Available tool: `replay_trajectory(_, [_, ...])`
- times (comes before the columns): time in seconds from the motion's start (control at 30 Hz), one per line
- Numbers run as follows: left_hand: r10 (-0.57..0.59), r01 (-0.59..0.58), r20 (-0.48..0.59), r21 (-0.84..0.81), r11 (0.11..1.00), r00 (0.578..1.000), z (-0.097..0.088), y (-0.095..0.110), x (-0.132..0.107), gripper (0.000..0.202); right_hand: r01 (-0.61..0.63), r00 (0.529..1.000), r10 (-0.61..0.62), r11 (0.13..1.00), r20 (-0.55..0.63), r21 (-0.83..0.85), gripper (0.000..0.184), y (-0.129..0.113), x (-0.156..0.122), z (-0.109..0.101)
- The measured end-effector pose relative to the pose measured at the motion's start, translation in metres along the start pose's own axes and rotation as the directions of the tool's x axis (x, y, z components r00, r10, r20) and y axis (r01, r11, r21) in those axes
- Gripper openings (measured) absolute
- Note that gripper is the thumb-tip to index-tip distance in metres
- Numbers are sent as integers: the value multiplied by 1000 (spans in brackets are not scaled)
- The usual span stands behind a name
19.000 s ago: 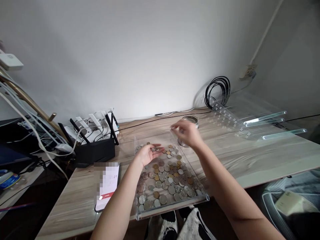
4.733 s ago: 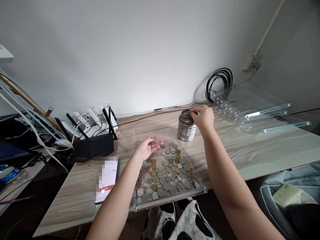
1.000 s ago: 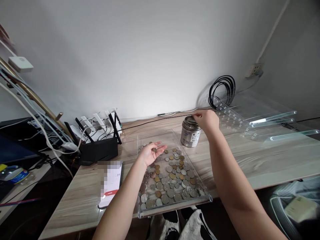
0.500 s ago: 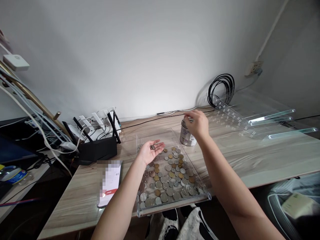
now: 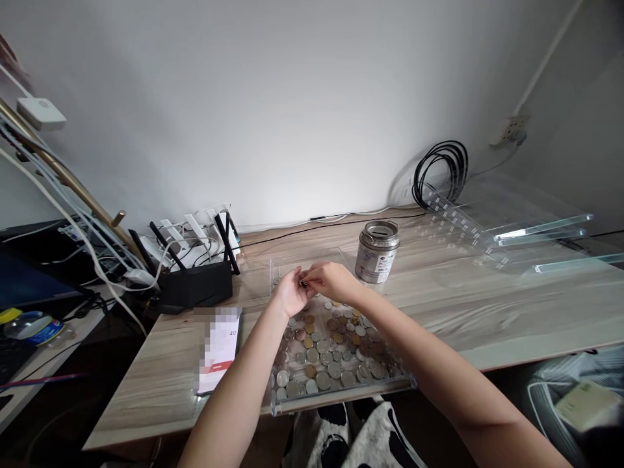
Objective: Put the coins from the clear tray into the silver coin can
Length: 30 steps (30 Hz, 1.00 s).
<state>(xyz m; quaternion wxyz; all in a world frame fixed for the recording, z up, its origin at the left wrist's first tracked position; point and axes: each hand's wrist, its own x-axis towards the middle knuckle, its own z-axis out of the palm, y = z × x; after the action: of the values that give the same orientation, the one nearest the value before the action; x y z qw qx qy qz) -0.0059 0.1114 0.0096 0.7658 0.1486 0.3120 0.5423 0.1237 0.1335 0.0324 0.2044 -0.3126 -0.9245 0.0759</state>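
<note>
Over the far part of a clear plastic tray (image 5: 273, 403), my left hand (image 5: 291, 296) is cupped palm up around a few coins, mostly hidden by fingers. My right hand (image 5: 335, 282) reaches across to it, thumb and fingers pinched on a coin (image 5: 303, 283) at the left palm. Many silver and brassy coins (image 5: 322, 380) lie spread flat across the tray beneath both hands. Just right of the tray stands a round metal tin (image 5: 377, 253) with a slot in its lid, and neither hand touches it.
A phone (image 5: 219, 354) lies left of the tray. Behind it sits a black router (image 5: 195, 286) with antennas and cables. Coiled black cable (image 5: 441, 172) leans on the wall, near clear acrylic panels (image 5: 541, 231) on the right. The desk's front edge (image 5: 550, 361) is close.
My right hand has moved left from above the tin's lid to my left palm. The left fingers have curled inward, and the tin's slotted top is now uncovered.
</note>
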Motion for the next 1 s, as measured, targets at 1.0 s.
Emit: replay_trajectory(1.0, [39,-25,-95,140,990,995,0,1,-4,19,-701,653,588,708,-478,-86,31,105,-31,-74])
